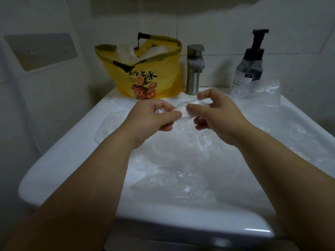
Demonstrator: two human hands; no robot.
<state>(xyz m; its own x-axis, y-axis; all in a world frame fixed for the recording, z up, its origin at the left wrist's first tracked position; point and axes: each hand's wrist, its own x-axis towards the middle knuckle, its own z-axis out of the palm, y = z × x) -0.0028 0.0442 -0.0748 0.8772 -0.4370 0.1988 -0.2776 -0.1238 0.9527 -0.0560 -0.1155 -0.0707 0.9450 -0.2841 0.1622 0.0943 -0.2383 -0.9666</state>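
Note:
Over a white sink (59, 160), both my hands hold one crumpled piece of clear plastic film (183, 108). My left hand (152, 120) pinches its left end between thumb and curled fingers. My right hand (219, 115) pinches its right end, thumb pointing left. The film stretches between them, above more clear plastic bags (177, 180) lying in the basin.
A yellow printed bag (145, 75) stuffed with clear plastic stands at the sink's back left. A steel faucet (194, 69) rises behind my hands. A dark pump bottle (250, 62) and another clear bag (259, 93) sit at the back right. Tiled walls surround.

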